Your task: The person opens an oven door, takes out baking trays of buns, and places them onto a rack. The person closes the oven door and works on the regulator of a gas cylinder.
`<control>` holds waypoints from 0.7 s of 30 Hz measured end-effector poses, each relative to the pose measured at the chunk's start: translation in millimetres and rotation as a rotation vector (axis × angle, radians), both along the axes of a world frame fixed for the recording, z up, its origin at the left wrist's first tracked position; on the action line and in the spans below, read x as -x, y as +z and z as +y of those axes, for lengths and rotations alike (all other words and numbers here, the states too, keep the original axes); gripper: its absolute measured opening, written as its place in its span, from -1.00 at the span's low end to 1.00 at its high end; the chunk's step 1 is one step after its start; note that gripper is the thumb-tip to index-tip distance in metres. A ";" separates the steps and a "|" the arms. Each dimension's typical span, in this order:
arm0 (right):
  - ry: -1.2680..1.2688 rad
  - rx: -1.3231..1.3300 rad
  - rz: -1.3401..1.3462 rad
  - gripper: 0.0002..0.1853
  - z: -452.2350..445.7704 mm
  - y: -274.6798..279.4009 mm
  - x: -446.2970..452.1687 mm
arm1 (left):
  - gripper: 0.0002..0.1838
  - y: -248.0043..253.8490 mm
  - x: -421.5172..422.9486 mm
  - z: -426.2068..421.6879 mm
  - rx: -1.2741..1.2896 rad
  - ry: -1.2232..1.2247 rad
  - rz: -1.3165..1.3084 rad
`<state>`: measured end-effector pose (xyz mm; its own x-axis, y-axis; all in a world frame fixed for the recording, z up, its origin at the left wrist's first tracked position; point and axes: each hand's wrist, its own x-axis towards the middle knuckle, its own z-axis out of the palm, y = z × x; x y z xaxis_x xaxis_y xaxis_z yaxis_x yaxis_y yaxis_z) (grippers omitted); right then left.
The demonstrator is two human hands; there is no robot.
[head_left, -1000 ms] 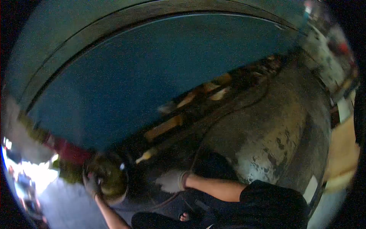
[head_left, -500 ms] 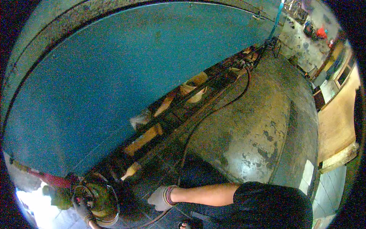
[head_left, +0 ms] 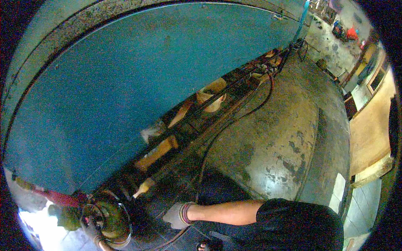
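Rounded olive metal cylinder [head_left: 114, 221] near the smooth blue panel [head_left: 113, 96]
Gloved left hand [head_left: 91, 229] is at its top, grasp unclear; gray, knit-gloved right hand [head_left: 176, 216] hangs apart, arm outstretched; whether clenched, I cannot tell

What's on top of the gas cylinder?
The gloved left hand is over the top of the gas cylinder, with a small red spot showing; whatever lies under the glove is covered.
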<state>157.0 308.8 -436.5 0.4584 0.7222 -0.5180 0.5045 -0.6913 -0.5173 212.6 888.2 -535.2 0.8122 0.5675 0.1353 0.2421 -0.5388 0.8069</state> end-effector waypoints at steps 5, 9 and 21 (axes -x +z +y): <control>-0.007 -0.035 -0.023 -0.56 0.4 -4.6 1.4 | -0.44 17.3 5.3 -28.9 -0.182 0.122 0.032; 0.010 -0.007 0.013 -0.56 0.1 -2.1 -0.8 | -0.43 21.6 1.2 -34.1 0.010 0.088 -0.018; 0.012 -0.014 -0.009 -0.59 -6.1 15.4 -1.7 | -0.36 16.7 -3.6 -22.7 -0.124 0.110 0.052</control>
